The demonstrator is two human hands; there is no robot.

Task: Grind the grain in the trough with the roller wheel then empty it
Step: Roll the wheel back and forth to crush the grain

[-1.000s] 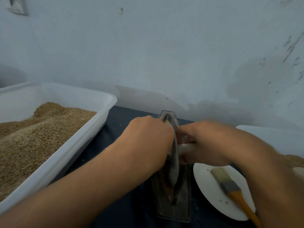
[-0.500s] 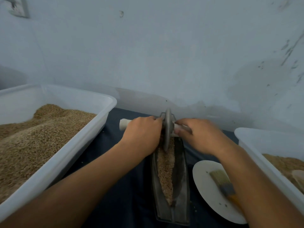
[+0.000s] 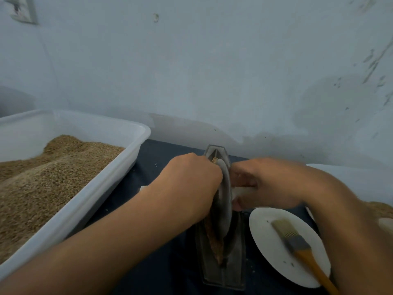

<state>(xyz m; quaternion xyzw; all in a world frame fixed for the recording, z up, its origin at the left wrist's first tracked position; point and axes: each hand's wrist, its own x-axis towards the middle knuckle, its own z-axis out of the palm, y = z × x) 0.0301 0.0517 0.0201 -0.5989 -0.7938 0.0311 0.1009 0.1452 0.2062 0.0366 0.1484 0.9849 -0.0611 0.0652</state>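
My left hand (image 3: 191, 184) and right hand (image 3: 263, 184) each have fingers curled round one end of the pale handle (image 3: 240, 190) that runs through the roller wheel (image 3: 224, 194); that is my grip, one fist either side of the disc. The wheel stands on edge in the trough (image 3: 223, 269), which lies lengthwise on the dark table (image 3: 161, 162) between the big grain tub (image 3: 119, 173) and the white plate (image 3: 265, 235) with the brush (image 3: 297, 243). Brown grain (image 3: 214, 241) shows along the groove nearer me. The wheel looks like heavy, stiff metal, so I judge it wants even downward weight from both sides, held close to the disc, or it will tip and ride up the trough wall
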